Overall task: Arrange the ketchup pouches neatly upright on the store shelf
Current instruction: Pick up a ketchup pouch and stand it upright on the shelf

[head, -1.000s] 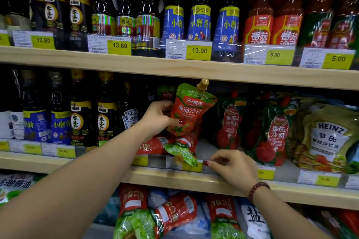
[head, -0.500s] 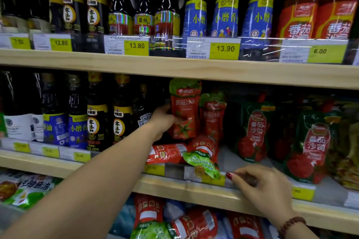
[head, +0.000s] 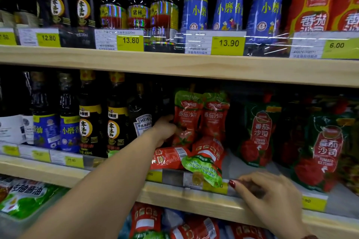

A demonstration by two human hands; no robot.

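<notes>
Left upright pouch (head: 186,116) and right upright pouch (head: 215,115) stand touching, mid shelf (head: 167,192). Left hand (head: 165,130) grips the left one's edge. In front, flat pouch (head: 171,158) and tipped pouch (head: 206,163) lie down. Right hand (head: 272,194) rests curled on the price rail (head: 172,177); I cannot tell if it pinches anything. I judge the job half done.

The left hand (head: 165,131) grips the side of an upright red-and-green ketchup pouch (head: 186,117) on the pale wooden shelf (head: 171,194); a second matching pouch (head: 215,116) stands touching it; in front, one pouch (head: 171,158) lies flat and another (head: 206,163) hangs cap-down over the edge; the right hand (head: 272,195) rests with bent fingers on the price rail (head: 172,177).
</notes>
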